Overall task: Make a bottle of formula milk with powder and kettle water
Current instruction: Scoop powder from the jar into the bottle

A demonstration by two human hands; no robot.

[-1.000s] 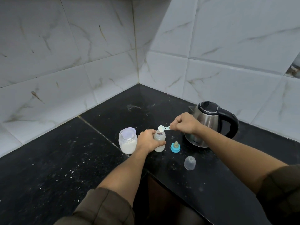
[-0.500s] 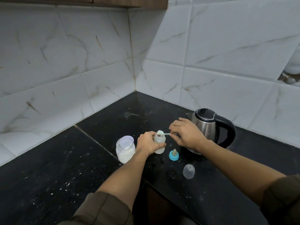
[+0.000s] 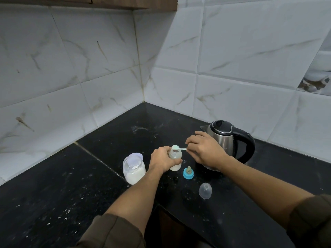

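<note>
Fingers of the left hand curl round the open bottle, which stands upright on the black desk between the powder jar and the steel kettle. The right hand pinches the handle of a small scoop whose bowl sits over the bottle's mouth. Near the bottle's foot stands the blue teat ring, and the clear cap sits closer to the person.

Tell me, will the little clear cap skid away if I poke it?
Probably light: the clear cap looks like thin, see-through plastic, so a poke would likely slide it on the smooth black counter. Its rounded dome might roll if tipped over.
</note>
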